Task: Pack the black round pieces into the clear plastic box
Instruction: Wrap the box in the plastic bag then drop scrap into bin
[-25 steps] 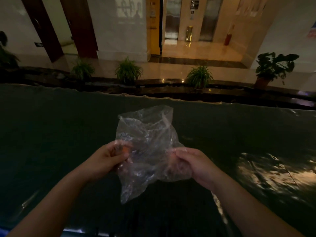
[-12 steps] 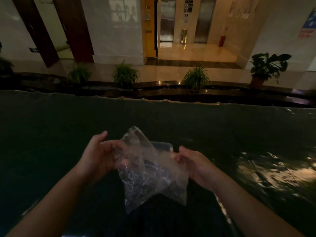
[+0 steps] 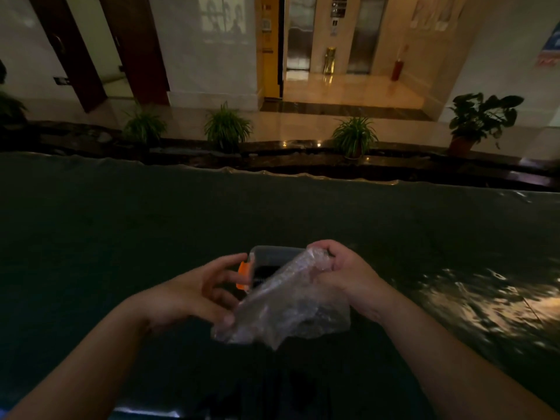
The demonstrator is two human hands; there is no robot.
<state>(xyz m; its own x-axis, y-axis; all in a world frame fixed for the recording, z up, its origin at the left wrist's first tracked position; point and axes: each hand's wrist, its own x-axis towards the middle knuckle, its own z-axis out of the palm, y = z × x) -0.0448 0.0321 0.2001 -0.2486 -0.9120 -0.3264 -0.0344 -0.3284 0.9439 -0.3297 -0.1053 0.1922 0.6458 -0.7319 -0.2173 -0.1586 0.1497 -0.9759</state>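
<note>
A clear plastic box [image 3: 269, 253] with an orange latch [image 3: 243, 274] stands on the dark table, its inside dark; the black round pieces cannot be made out. A crumpled clear plastic bag [image 3: 291, 307] hangs over the box's near side. My right hand [image 3: 342, 268] grips the bag's upper end above the box's right rim. My left hand [image 3: 200, 292] is at the box's left side, fingers spread beside the orange latch, with the lower fingertips touching the bag's bottom corner.
The dark table top [image 3: 121, 237] stretches wide on both sides, with a shiny wet-looking patch [image 3: 485, 301] at the right. Beyond its far edge stand several potted plants [image 3: 227, 125] on a ledge.
My right hand has lifted and bunched the bag's top over the box. My left hand let go of the bag's upper edge and opened beside the orange latch. The box now shows more.
</note>
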